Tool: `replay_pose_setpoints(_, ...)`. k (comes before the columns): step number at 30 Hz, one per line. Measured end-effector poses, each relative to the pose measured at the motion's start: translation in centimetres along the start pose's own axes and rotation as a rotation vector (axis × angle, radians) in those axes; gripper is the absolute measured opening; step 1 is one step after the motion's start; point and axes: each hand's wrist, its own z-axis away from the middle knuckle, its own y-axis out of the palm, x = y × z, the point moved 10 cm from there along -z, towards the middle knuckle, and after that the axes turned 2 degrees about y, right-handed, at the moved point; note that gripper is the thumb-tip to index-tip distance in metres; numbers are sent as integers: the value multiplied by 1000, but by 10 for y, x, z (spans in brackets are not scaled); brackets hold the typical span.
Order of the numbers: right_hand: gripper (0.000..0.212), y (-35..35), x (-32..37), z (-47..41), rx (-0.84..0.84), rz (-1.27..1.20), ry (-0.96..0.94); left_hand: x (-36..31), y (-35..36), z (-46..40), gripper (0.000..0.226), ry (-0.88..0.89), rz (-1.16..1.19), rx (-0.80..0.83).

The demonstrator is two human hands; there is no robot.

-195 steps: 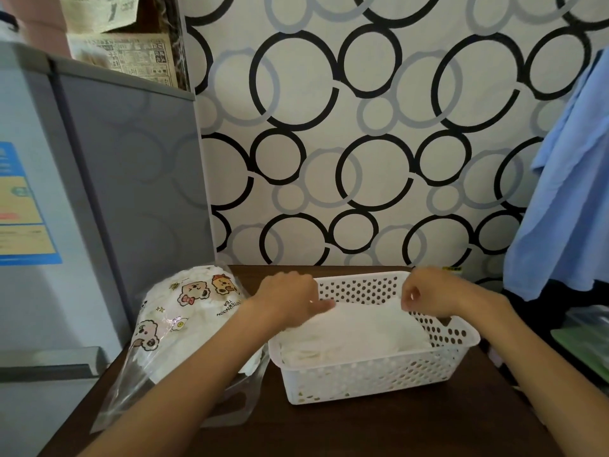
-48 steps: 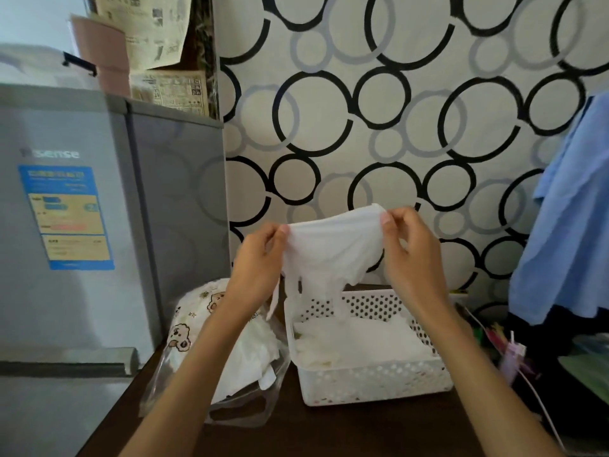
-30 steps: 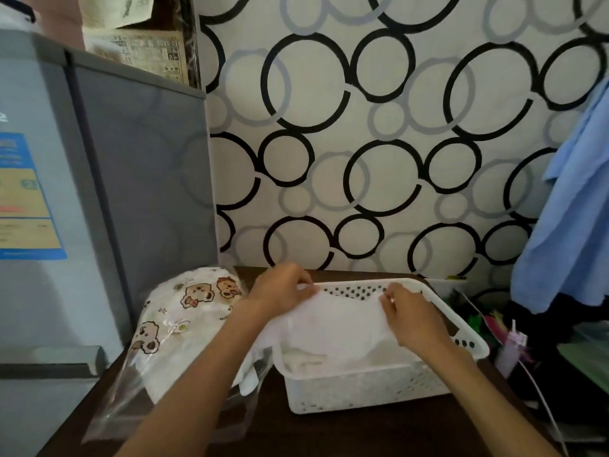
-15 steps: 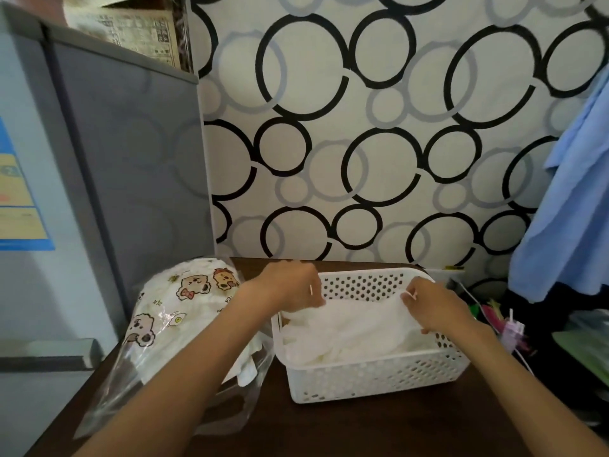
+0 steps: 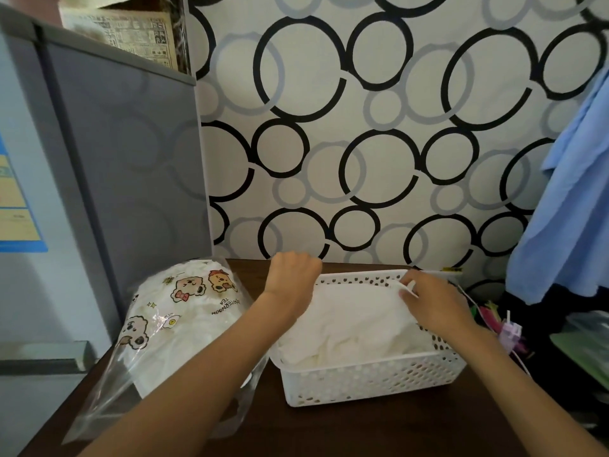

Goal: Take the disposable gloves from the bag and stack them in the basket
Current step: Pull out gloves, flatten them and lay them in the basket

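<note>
A clear bear-printed bag [image 5: 171,328] of white gloves lies left of the perforated white basket [image 5: 372,377]. Inside it — thin, crumpled, translucent-white disposable gloves [image 5: 356,328]. Left hand [image 5: 293,285] curls, seemingly gripping the top glove's corner; right hand [image 5: 431,298] pinches its other edge.

One head-worn view looks forward and down, close over the table [image 5: 346,427], facing the wall [image 5: 379,143].
</note>
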Motion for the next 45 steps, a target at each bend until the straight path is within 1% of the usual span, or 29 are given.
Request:
replay_pose_setpoints(2, 25, 2, 9, -4, -15, 61, -16, -5, 4, -3, 13, -1, -32, 30)
replay_pose_setpoints(5, 28, 7, 14, -6, 39, 133, -32, -6, 10, -2, 21, -9, 35, 33)
replay_pose_setpoints(7, 28, -5, 21, -2, -12, 179, -115, 0, 4, 4, 19, -19, 160, -36)
replay_pose_setpoints(8, 26, -12, 27, 1, -50, 185, -186, 2, 2, 8, 18, -7, 259, -51)
replay_pose_setpoints(9, 22, -15, 34, 6, -43, 169, -269, 2, 2, 12, 16, 26, 367, -30)
replay_pose_setpoints(10, 19, -10, 42, 11, 33, 131, -355, -3, 3, 17, 15, 83, 463, 25)
replay_pose_setpoints(11, 18, 1, 50, 17, 168, 95, -421, -12, 5, 22, 15, 158, 535, 92)
replay_pose_setpoints(12, 19, 17, 55, 24, 311, 97, -462, -23, 7, 26, 16, 229, 578, 155)
replay_pose_setpoints(13, 22, 30, 57, 29, 410, 130, -480, -33, 10, 29, 18, 287, 584, 205)
replay_pose_setpoints(14, 25, 39, 57, 30, 459, 174, -479, -42, 15, 30, 22, 322, 554, 246)
replay_pose_setpoints(16, 28, 49, 54, 27, 482, 221, -461, -53, 30, 30, 34, 331, 427, 326)
replay_pose_setpoints(18, 23, 56, 52, 25, 517, 200, -453, -56, 46, 31, 46, 316, 304, 406)
replay_pose_setpoints(19, 20, 56, 51, 23, 525, 164, -442, -57, 49, 31, 46, 319, 285, 423)
replay_pose_setpoints(21, 18, 52, 45, 20, 526, 93, -425, -59, 48, 31, 35, 347, 323, 424)
replay_pose_setpoints(23, 20, 52, 41, 24, 572, 70, -420, -58, 48, 33, 27, 352, 425, 465)
replay_pose_setpoints(27, 26, 64, 35, 46, 824, 100, -414, -62, 52, 51, 31, 381, 613, 731)
replay_pose_setpoints(28, 25, 60, 35, 45, 829, 63, -409, -59, 48, 54, 34, 376, 648, 773)
replay_pose_setpoints(29, 23, 52, 36, 41, 799, -6, -399, -51, 42, 54, 36, 345, 688, 794)
replay_pose_setpoints(30, 19, 41, 36, 33, 745, -89, -380, -42, 36, 51, 37, 298, 727, 787)
replay_pose_setpoints(31, 15, 31, 35, 24, 681, -145, -363, -33, 29, 45, 35, 256, 754, 740)
replay_pose_setpoints(32, 14, 26, 33, 17, 624, -148, -358, -25, 22, 36, 32, 229, 741, 646)
replay_pose_setpoints(33, 16, 27, 33, 13, 600, -107, -360, -22, 18, 28, 31, 220, 674, 544)
replay_pose_setpoints(34, 22, 35, 34, 13, 623, -46, -359, -24, 19, 25, 35, 226, 579, 477)
replay_pose_setpoints(35, 30, 49, 34, 15, 678, 22, -358, -30, 28, 27, 46, 241, 482, 468)
replay_pose_setpoints(37, 54, 78, 33, 22, 784, 160, -342, -43, 61, 35, 73, 252, 307, 584)
replay_pose_setpoints(38, 65, 86, 31, 21, 793, 215, -329, -46, 77, 39, 81, 251, 249, 640)
replay_pose_setpoints(40, 79, 85, 25, 15, 741, 280, -296, -46, 92, 41, 87, 232, 213, 675)
replay_pose_setpoints(42, 84, 82, 14, 12, 731, 348, -263, -42, 100, 42, 90, 198, 232, 709)
replay_pose_setpoints(45, 83, 89, -3, 17, 813, 432, -232, -41, 108, 47, 89, 200, 206, 807)
